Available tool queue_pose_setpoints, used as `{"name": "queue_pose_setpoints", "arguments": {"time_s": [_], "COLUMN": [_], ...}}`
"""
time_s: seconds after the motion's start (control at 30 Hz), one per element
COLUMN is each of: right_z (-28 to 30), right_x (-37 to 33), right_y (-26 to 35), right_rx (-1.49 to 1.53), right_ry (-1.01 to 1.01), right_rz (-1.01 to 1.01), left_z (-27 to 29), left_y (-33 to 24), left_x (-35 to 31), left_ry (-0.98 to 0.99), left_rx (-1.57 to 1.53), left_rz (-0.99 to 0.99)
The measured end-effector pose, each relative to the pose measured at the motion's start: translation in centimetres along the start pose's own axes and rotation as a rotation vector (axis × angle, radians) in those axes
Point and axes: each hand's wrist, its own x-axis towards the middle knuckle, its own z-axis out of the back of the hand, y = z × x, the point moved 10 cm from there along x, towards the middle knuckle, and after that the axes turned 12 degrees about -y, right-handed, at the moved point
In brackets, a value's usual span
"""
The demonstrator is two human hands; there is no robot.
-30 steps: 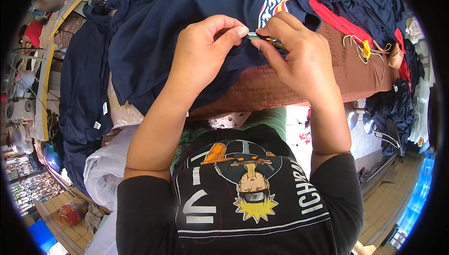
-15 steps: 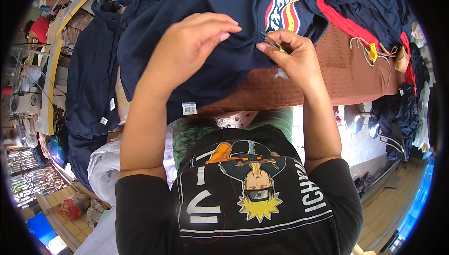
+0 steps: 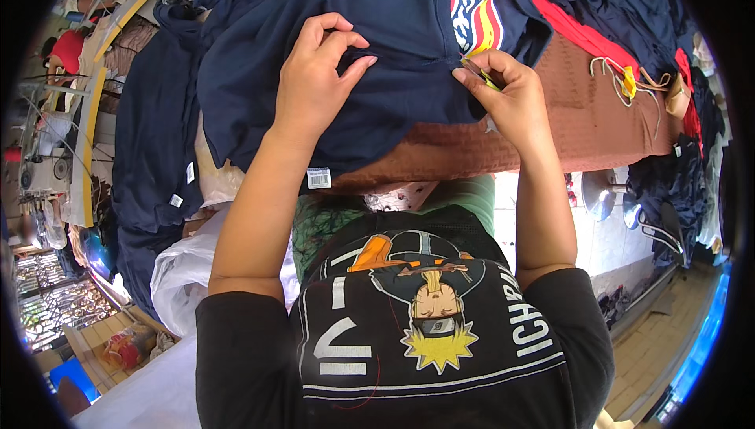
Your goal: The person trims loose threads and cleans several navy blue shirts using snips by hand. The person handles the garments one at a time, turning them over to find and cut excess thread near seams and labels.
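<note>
Light Touch, Close Quarters

Bent over a brown-covered worktop (image 3: 582,110), a person in a black T-shirt (image 3: 503,374) pinches what look like small snips (image 3: 490,81) in the right hand (image 3: 515,99), thumb against fingers, the tip lying just beside the colorful print (image 3: 476,16) on a navy garment (image 3: 401,4). The left hand (image 3: 311,75) hovers or rests over the same cloth, its grip loose, thumb and fingertips parted; whether they touch the fabric cannot be told.

The garment lies spread over the worktop, its near edge drooping past the rim, where a white tag (image 3: 318,178) shows. A strip of red cloth (image 3: 578,28) and a yellow piece with cords (image 3: 628,83) lie off to the right, away from the blades.

Good handling here would seem to call for a short, firm hold on the snips, the tip kept shallow and pointed away from both the print and the left fingertips. The free hand would do best smoothing the cloth near the tip, since a loose fold could slip between the blades and be nicked. Soft fabric like this probably shifts easily, so small, unhurried movements look wisest.
</note>
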Motion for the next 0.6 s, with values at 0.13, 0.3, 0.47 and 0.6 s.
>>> {"name": "queue_pose_setpoints", "arguments": {"time_s": [0.13, 0.3, 0.47, 0.6], "right_z": [-0.4, 0.1, 0.4, 0.4], "right_x": [0.0, -0.4, -0.5, -0.6], "right_y": [0.1, -0.7, 0.2, 0.3], "right_rx": [0.039, 0.072, 0.113, 0.087], "right_ry": [0.005, 0.038, 0.006, 0.024], "right_rz": [0.02, -0.064, 0.023, 0.054], "left_z": [0.9, 2.7, 4.4, 4.1], "left_y": [-0.2, -3.1, -5.7, -5.1], "left_x": [0.2, -1.4, -4.3, -1.9], "left_ry": [0.027, 0.593, 0.943, 0.371], "left_rx": [-0.073, -0.272, -0.218, -0.216], "left_rz": [0.056, 0.237, 0.272, 0.189]}}
